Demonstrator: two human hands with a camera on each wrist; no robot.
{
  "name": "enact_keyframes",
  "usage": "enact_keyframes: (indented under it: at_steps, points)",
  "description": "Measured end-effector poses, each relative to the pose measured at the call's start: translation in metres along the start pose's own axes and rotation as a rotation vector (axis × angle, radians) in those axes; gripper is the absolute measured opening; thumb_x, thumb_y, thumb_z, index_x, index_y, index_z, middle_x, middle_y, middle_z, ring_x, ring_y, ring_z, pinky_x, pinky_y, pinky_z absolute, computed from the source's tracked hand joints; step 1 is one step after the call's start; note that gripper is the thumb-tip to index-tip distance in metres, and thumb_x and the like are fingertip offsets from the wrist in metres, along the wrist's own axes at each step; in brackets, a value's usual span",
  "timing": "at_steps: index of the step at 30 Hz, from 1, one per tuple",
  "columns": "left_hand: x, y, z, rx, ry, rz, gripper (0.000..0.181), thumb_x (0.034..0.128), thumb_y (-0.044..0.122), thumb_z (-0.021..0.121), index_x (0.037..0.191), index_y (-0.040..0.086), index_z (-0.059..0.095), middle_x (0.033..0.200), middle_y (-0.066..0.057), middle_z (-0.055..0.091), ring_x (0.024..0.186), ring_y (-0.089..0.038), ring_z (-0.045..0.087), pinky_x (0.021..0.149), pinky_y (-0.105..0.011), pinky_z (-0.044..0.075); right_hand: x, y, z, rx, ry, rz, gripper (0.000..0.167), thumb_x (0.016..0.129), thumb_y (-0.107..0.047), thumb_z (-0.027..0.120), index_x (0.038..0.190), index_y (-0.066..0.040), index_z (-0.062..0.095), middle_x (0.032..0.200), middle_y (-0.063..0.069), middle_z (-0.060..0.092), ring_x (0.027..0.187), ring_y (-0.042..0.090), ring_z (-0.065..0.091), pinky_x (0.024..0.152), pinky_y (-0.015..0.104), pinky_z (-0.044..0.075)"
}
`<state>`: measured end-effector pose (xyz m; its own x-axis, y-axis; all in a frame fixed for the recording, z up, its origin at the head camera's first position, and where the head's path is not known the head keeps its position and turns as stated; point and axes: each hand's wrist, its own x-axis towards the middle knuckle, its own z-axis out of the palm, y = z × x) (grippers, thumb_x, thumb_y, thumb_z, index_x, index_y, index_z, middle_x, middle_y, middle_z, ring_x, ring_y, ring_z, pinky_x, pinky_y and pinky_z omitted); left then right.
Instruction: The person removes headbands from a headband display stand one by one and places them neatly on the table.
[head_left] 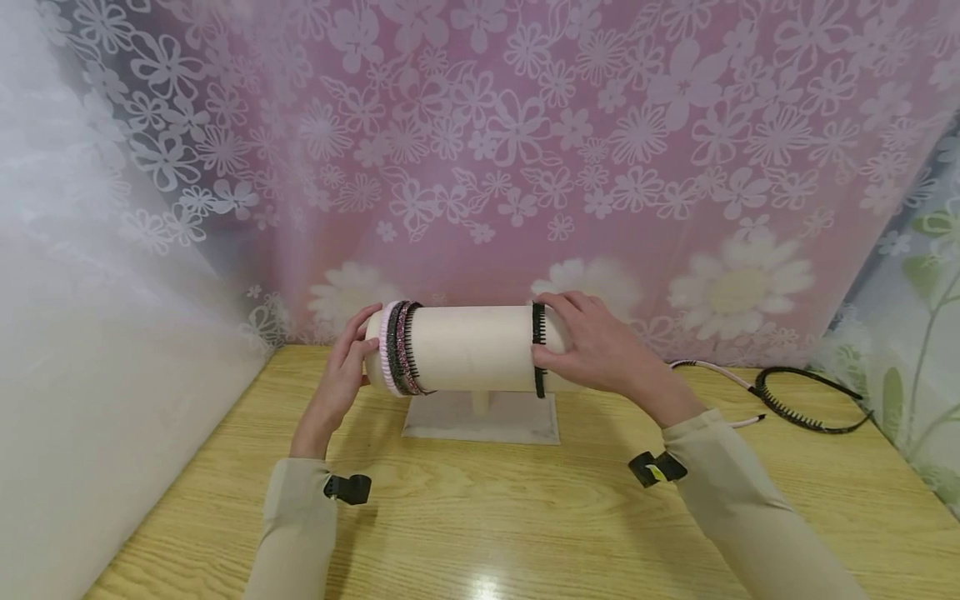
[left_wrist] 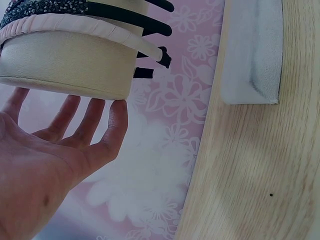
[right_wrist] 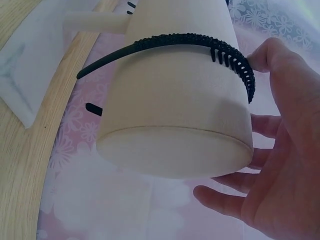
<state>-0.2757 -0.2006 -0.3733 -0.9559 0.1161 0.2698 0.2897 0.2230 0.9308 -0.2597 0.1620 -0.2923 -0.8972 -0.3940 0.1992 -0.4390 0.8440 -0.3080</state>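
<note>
A cream padded roll (head_left: 472, 346) on a stand lies crosswise, forming a headband display. My left hand (head_left: 341, 375) holds its left end; in the left wrist view the bent fingers (left_wrist: 118, 115) touch the end's rim. Beside that hand sit several headbands: a pale pink wrapped one (head_left: 387, 350), a dark glittery one (head_left: 397, 350) and a pinkish sparkly one (head_left: 408, 350). At the right end, my right hand (head_left: 600, 346) grips a black toothed headband (head_left: 538, 350) around the roll. Its thumb (right_wrist: 270, 55) touches the band; other fingers reach behind the roll.
The stand's pale rectangular base (head_left: 480, 421) rests on a wood-grain table (head_left: 465, 508). At the right lie a black toothed headband (head_left: 795, 412) and a pale pink one (head_left: 712, 367), partly behind my right arm. A floral pink curtain (head_left: 480, 167) hangs behind.
</note>
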Motion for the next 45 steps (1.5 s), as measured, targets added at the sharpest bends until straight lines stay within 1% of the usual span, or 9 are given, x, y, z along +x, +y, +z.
enact_keyframes:
  at_steps: [4, 7, 13, 18, 28, 32, 36, 41, 45]
  points:
    - [0.000, -0.001, 0.000, -0.001, -0.003, -0.001, 0.049, 0.1100, 0.030, 0.035, 0.159, 0.037, 0.034, 0.154, -0.014, 0.040, 0.122, -0.031, 0.052, 0.086, -0.048, 0.055, -0.002, 0.003, -0.001, 0.015, 0.011, -0.001, 0.072, 0.094, -0.048, 0.062, 0.155, -0.019, 0.039, 0.154, 0.017, 0.043, 0.139, 0.041, 0.041, 0.099, 0.062, 0.046]
    - [0.000, -0.001, 0.000, -0.002, -0.003, 0.001, 0.049, 0.1102, 0.030, 0.035, 0.159, 0.037, 0.034, 0.154, -0.014, 0.040, 0.122, -0.030, 0.052, 0.086, -0.048, 0.055, -0.005, 0.004, -0.002, 0.018, 0.017, 0.001, 0.071, 0.094, -0.047, 0.062, 0.155, -0.019, 0.040, 0.153, 0.017, 0.043, 0.137, 0.040, 0.043, 0.096, 0.060, 0.047]
    - [0.000, -0.001, 0.001, 0.001, -0.004, 0.012, 0.050, 0.1102, 0.030, 0.035, 0.159, 0.035, 0.033, 0.153, -0.014, 0.041, 0.121, -0.028, 0.052, 0.085, -0.047, 0.056, -0.008, 0.007, -0.003, 0.004, 0.034, -0.002, 0.069, 0.094, -0.046, 0.062, 0.154, -0.020, 0.041, 0.152, 0.018, 0.045, 0.132, 0.039, 0.047, 0.091, 0.059, 0.050]
    - [0.001, -0.001, 0.001, 0.001, -0.008, 0.020, 0.051, 0.1103, 0.031, 0.035, 0.161, 0.029, 0.031, 0.153, -0.013, 0.041, 0.118, -0.027, 0.054, 0.085, -0.046, 0.056, -0.010, 0.009, -0.004, 0.004, 0.035, 0.006, 0.068, 0.095, -0.045, 0.061, 0.155, -0.021, 0.040, 0.153, 0.017, 0.044, 0.130, 0.038, 0.048, 0.089, 0.058, 0.050]
    - [0.001, -0.001, 0.000, -0.009, -0.014, 0.020, 0.052, 0.1106, 0.030, 0.034, 0.162, 0.026, 0.029, 0.154, -0.013, 0.040, 0.120, -0.027, 0.053, 0.086, -0.048, 0.056, -0.012, 0.014, -0.007, 0.024, 0.043, -0.001, 0.067, 0.095, -0.042, 0.063, 0.154, -0.019, 0.042, 0.153, 0.018, 0.044, 0.128, 0.039, 0.048, 0.094, 0.057, 0.048]
    - [0.001, -0.001, 0.000, -0.014, -0.014, 0.018, 0.052, 0.1105, 0.029, 0.034, 0.162, 0.026, 0.029, 0.154, -0.013, 0.040, 0.120, -0.027, 0.053, 0.087, -0.048, 0.056, -0.013, 0.016, -0.008, 0.028, 0.034, 0.002, 0.068, 0.095, -0.041, 0.062, 0.155, -0.018, 0.040, 0.154, 0.019, 0.043, 0.130, 0.040, 0.048, 0.097, 0.060, 0.046]
    - [0.001, -0.002, 0.001, -0.017, -0.011, 0.020, 0.051, 0.1104, 0.030, 0.034, 0.161, 0.029, 0.030, 0.153, -0.013, 0.040, 0.120, -0.027, 0.053, 0.086, -0.048, 0.056, -0.015, 0.017, -0.009, 0.037, 0.023, 0.004, 0.070, 0.096, -0.040, 0.062, 0.157, -0.017, 0.038, 0.155, 0.018, 0.042, 0.133, 0.041, 0.048, 0.102, 0.062, 0.044]
    - [0.000, -0.003, 0.001, -0.009, -0.005, 0.017, 0.050, 0.1101, 0.030, 0.034, 0.159, 0.035, 0.033, 0.153, -0.013, 0.041, 0.120, -0.028, 0.053, 0.086, -0.048, 0.056, -0.017, 0.020, -0.009, 0.084, 0.020, 0.003, 0.069, 0.097, -0.037, 0.062, 0.158, -0.017, 0.037, 0.156, 0.018, 0.040, 0.133, 0.042, 0.050, 0.103, 0.064, 0.044]
    - [0.000, -0.003, 0.001, -0.008, -0.005, 0.013, 0.049, 0.1101, 0.031, 0.034, 0.158, 0.039, 0.034, 0.154, -0.013, 0.040, 0.121, -0.030, 0.052, 0.087, -0.048, 0.056, -0.020, 0.025, -0.007, 0.120, 0.035, -0.006, 0.068, 0.097, -0.033, 0.063, 0.157, -0.017, 0.038, 0.156, 0.017, 0.041, 0.131, 0.040, 0.051, 0.099, 0.061, 0.048]
